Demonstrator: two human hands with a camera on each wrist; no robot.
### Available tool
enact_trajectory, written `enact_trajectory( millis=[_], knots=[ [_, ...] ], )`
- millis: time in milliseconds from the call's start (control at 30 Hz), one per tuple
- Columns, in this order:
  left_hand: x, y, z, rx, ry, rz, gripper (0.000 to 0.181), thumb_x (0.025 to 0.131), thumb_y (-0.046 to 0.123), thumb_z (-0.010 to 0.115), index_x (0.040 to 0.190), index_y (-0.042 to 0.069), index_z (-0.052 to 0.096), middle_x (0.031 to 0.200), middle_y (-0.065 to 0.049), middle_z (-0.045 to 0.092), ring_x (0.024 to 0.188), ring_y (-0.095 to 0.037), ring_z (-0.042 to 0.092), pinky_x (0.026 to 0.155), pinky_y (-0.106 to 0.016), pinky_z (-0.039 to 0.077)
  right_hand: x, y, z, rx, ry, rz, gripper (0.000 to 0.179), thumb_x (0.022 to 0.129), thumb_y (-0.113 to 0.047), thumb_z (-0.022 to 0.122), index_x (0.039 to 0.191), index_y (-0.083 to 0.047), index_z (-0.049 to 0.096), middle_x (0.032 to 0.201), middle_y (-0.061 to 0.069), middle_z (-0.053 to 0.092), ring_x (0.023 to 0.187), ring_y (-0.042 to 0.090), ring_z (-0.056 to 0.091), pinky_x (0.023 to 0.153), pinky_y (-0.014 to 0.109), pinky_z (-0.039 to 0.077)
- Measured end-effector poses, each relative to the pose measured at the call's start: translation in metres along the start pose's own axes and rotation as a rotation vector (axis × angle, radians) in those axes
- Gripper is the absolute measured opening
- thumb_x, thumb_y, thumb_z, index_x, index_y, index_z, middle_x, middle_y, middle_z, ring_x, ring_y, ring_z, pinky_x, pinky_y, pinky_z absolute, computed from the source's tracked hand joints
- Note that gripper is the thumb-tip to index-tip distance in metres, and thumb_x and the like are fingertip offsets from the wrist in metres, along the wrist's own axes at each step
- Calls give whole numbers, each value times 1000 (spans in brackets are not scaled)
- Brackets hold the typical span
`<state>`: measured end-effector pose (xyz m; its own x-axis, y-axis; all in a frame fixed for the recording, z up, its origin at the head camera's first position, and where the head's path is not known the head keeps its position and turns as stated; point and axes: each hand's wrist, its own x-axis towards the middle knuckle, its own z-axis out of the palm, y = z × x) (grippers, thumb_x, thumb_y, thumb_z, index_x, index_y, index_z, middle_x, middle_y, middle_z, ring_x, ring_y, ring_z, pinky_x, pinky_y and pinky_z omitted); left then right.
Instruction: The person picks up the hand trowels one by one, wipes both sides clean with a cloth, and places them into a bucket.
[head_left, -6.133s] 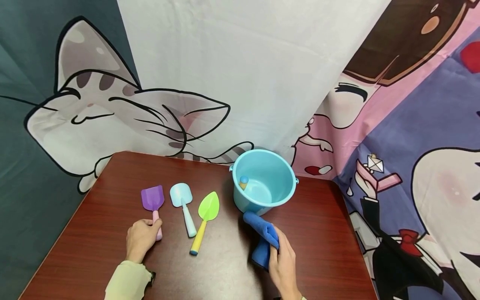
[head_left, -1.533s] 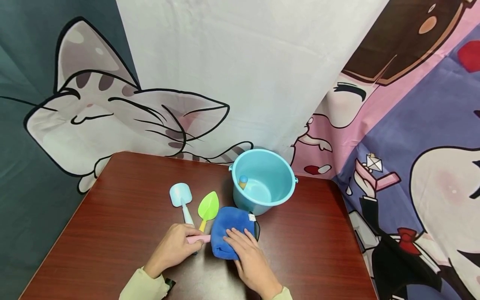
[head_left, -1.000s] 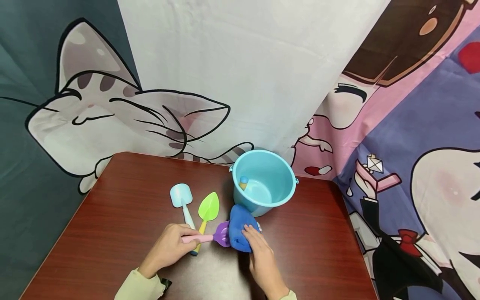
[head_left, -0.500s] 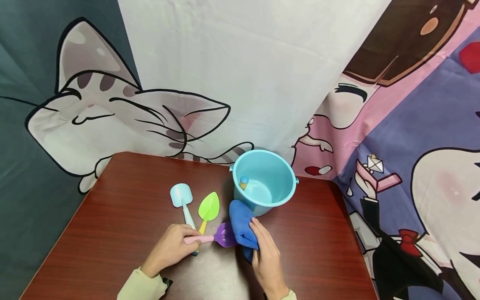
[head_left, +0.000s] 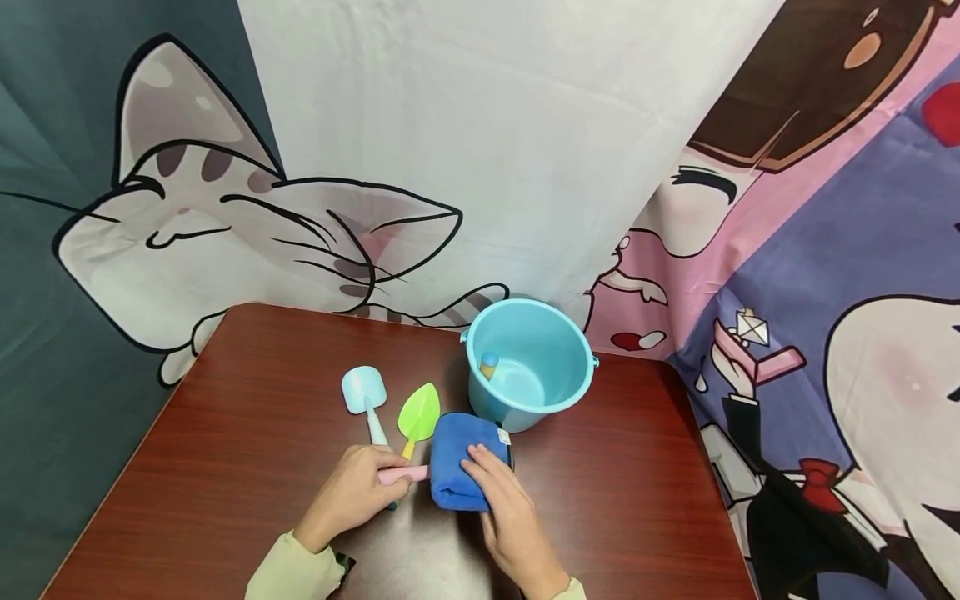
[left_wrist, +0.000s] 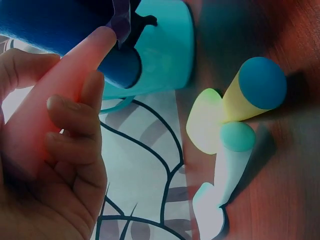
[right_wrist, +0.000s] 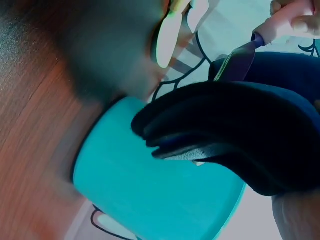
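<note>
My left hand [head_left: 352,492] grips the pink handle of a toy shovel [head_left: 405,474], held sideways above the table. Its purple blade is hidden behind a folded blue cloth [head_left: 459,458] in the head view; in the right wrist view part of the purple blade [right_wrist: 241,62] shows between the cloth's folds. My right hand [head_left: 517,525] holds that cloth against the blade, fingers spread over its top. From the left wrist side, fingers and thumb close around the pink handle [left_wrist: 65,90].
A light blue bucket [head_left: 566,358] stands just behind the cloth, with a small blue-and-tan piece [head_left: 489,365] inside. Left of the cloth lie a pale blue shovel [head_left: 363,389] and a green trowel [head_left: 420,411] with a yellow handle, partly behind my left hand. A printed curtain hangs behind the table [head_left: 247,400].
The purple shovel was lifted from the table's left side and brought right to the cloth. Over the last half second the cloth swung left, covering the blade again.
</note>
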<state>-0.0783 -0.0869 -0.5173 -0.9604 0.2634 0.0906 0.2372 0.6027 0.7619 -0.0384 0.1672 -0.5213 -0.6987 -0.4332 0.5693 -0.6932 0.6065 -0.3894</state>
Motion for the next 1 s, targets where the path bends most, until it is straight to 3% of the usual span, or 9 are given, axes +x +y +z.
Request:
enact_trajectory(
  millis=[200,333,600,700,800,1000],
  knots=[
    [1,-1,0,-29,8,82,14,76,13,74,88,15,81,79,12,70,69,1,59,61,-23,49,-3,-5,4,-64,-232,25,70,78,4,66,144,-13,52,152,5,47,142,23,41,116,42,29],
    [1,-2,0,-23,13,125,15,76,12,73,89,14,81,77,14,67,66,2,56,60,-22,47,-5,-5,6,-88,-287,42,71,78,1,67,146,-15,51,153,2,46,144,20,38,116,45,27],
    [-2,0,1,26,38,124,18,77,14,75,93,12,82,88,9,74,79,-9,64,70,-28,50,-10,0,7,-141,-255,42,71,75,5,73,141,-13,56,148,4,53,138,23,47,110,49,35],
    [-2,0,1,18,26,124,18,76,12,74,93,12,81,85,11,73,74,-6,60,65,-26,47,-11,2,7,-153,-230,62,70,72,9,72,138,-11,58,146,5,54,137,25,48,109,51,35],
    [-2,0,-2,-9,3,114,19,76,11,73,93,13,81,80,13,70,67,-2,52,59,-23,43,-14,6,5,-168,-184,82,68,70,12,69,134,-9,61,144,7,56,136,26,49,109,52,35],
    [-2,-1,-10,-5,-5,144,15,79,12,74,91,16,80,80,18,69,68,-1,52,62,-24,44,-19,17,1,-146,-52,115,61,72,17,60,130,-4,63,138,11,61,130,31,55,104,50,40]
  ],
)
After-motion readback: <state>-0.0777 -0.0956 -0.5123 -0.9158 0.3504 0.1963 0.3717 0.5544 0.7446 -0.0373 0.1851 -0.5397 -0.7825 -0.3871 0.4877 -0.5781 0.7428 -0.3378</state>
